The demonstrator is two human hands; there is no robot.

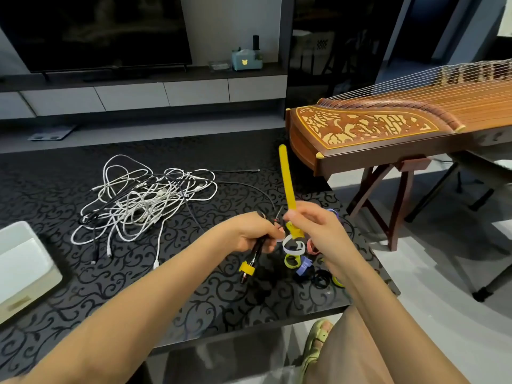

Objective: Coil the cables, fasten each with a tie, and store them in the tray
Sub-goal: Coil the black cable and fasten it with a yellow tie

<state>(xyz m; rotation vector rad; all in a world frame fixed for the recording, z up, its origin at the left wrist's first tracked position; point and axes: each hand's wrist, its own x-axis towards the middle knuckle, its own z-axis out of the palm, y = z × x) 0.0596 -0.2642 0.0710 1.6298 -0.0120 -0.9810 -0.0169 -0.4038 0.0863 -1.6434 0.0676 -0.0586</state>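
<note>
Left hand clamps the folded black cable steady while right hand pinches a yellow tie upright, ready for wrapping.

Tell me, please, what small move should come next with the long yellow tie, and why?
Probably wrap the yellow tie round the dark cable bundle. The left hand already grips the bundle, while the right hand pinches the tie, which stands upright beside it and is not yet round anything.
</note>
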